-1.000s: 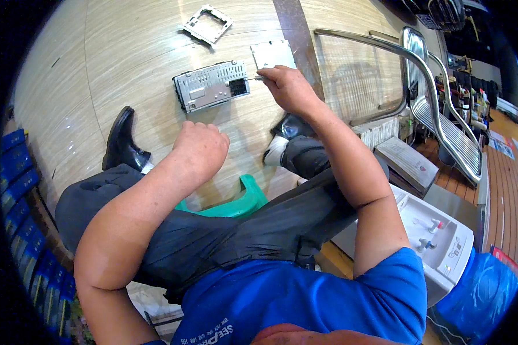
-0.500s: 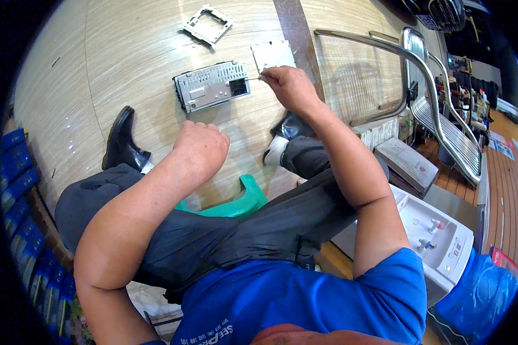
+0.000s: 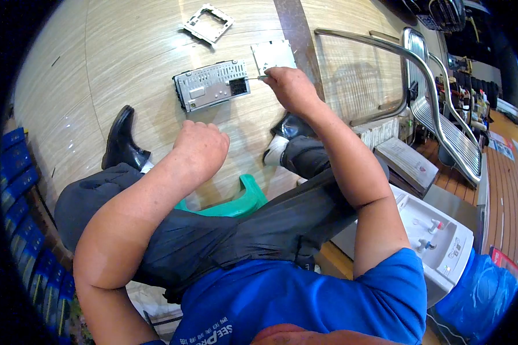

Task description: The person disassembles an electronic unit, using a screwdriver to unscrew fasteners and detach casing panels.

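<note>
A metal-cased car stereo (image 3: pixel 213 86) lies on the tiled floor, its perforated face up and a dark square socket towards its right end. My right hand (image 3: pixel 290 89) is just right of it, closed on a small screwdriver (image 3: pixel 258 77). The thin shaft points left to the stereo's right edge; whether the tip touches is too small to tell. Below the stereo, my left hand (image 3: pixel 200 141) is curled into a fist, apart from the case. Its fingertips are hidden, so anything inside cannot be seen. A flat metal plate (image 3: pixel 273 53) lies behind my right hand.
A square metal frame (image 3: pixel 209 26) lies on the floor beyond the stereo. Between my legs is a green plastic stool (image 3: pixel 236 206). On the right stand a metal bench (image 3: pixel 423 98), a cardboard box (image 3: pixel 406 164) and a water dispenser (image 3: pixel 437 230). Blue boxes (image 3: pixel 20 195) line the left side.
The fingers of my right hand have shifted slightly on the screwdriver, and more of its greenish handle shows. My left hand and the stereo have stayed in place.
</note>
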The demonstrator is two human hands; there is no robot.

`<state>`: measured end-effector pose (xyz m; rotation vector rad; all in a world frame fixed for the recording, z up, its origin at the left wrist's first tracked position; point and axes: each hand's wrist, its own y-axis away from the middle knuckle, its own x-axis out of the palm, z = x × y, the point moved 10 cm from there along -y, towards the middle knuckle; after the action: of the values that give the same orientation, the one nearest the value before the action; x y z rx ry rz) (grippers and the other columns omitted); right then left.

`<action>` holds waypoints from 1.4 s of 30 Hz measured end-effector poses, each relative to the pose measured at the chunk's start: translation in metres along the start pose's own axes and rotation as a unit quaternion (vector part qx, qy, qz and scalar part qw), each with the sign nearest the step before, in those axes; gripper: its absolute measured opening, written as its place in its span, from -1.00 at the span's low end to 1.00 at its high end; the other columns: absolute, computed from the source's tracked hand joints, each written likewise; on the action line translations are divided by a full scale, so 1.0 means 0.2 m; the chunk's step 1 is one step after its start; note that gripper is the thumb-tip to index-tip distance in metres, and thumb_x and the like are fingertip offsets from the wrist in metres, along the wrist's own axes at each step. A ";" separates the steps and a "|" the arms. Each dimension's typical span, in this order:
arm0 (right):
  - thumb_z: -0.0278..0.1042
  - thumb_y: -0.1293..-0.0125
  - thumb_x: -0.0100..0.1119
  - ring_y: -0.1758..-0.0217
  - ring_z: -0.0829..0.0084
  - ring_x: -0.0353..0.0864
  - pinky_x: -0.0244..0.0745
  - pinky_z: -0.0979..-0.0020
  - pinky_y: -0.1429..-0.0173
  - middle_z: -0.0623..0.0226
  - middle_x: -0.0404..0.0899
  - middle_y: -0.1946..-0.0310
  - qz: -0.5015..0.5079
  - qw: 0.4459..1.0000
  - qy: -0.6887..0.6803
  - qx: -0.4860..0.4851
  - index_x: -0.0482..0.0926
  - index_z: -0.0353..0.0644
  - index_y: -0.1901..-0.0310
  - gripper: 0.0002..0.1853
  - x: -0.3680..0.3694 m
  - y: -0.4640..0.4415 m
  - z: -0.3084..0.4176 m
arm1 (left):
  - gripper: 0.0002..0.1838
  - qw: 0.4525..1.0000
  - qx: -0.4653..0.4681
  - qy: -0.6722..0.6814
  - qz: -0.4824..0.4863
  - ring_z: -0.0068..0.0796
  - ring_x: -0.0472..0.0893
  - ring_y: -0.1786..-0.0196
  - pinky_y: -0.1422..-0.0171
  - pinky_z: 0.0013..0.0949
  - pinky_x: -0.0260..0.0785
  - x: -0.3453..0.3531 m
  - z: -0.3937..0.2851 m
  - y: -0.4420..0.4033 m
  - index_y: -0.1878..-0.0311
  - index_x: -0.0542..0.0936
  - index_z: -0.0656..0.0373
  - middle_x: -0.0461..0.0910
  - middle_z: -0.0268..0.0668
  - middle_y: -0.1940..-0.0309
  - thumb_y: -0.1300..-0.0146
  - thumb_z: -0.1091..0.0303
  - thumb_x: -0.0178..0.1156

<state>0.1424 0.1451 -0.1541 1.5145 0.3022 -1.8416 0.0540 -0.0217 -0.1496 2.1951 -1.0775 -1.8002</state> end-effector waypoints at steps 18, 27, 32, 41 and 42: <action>-0.30 -0.43 0.13 0.05 -0.08 0.67 0.55 0.06 -0.07 -0.05 0.69 0.15 -0.015 0.999 -0.022 -0.019 0.66 -0.22 -0.08 -0.71 -0.01 0.01 0.03 | -0.83 1.000 -0.006 0.004 0.004 -0.15 0.69 0.04 -0.05 -0.07 0.51 0.01 0.00 -0.01 0.13 0.64 0.14 0.68 -0.15 0.17 -0.30 0.38 0.12; -0.26 -0.44 0.15 0.04 -0.07 0.67 0.56 0.08 -0.08 -0.04 0.69 0.13 -0.007 1.000 -0.029 0.000 0.68 -0.19 -0.06 -0.71 -0.01 0.01 0.00 | -0.83 1.000 0.001 0.006 -0.002 -0.15 0.69 0.05 -0.04 -0.06 0.51 0.01 0.00 0.00 0.12 0.64 0.14 0.68 -0.15 0.17 -0.30 0.37 0.12; -0.31 -0.44 0.14 0.07 -0.05 0.67 0.56 0.10 -0.06 -0.02 0.68 0.17 -0.016 0.999 -0.045 -0.024 0.68 -0.15 -0.08 -0.73 -0.01 0.01 0.02 | -0.83 1.000 -0.003 0.002 0.002 -0.15 0.69 0.04 -0.04 -0.06 0.51 0.01 0.00 -0.01 0.11 0.64 0.13 0.67 -0.15 0.17 -0.31 0.37 0.12; -0.24 -0.44 0.14 0.10 -0.07 0.67 0.55 0.03 -0.02 -0.07 0.68 0.19 -0.021 1.000 -0.018 -0.014 0.68 -0.18 -0.02 -0.73 -0.01 0.00 0.00 | -0.83 1.000 -0.006 0.002 0.005 -0.15 0.69 0.04 -0.04 -0.06 0.51 0.00 0.00 0.00 0.11 0.64 0.13 0.67 -0.16 0.17 -0.32 0.37 0.11; -0.23 -0.43 0.16 0.11 -0.07 0.68 0.55 0.03 -0.01 -0.06 0.69 0.20 -0.005 1.000 -0.015 0.004 0.69 -0.19 0.02 -0.74 -0.01 0.00 0.00 | -0.83 1.000 -0.007 0.001 0.006 -0.16 0.69 0.04 -0.04 -0.06 0.51 0.01 0.01 -0.01 0.11 0.64 0.13 0.67 -0.16 0.17 -0.32 0.37 0.11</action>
<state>0.1425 0.1469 -0.1530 1.4924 0.2900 -1.8730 0.0533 -0.0211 -0.1514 2.1773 -1.0725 -1.7936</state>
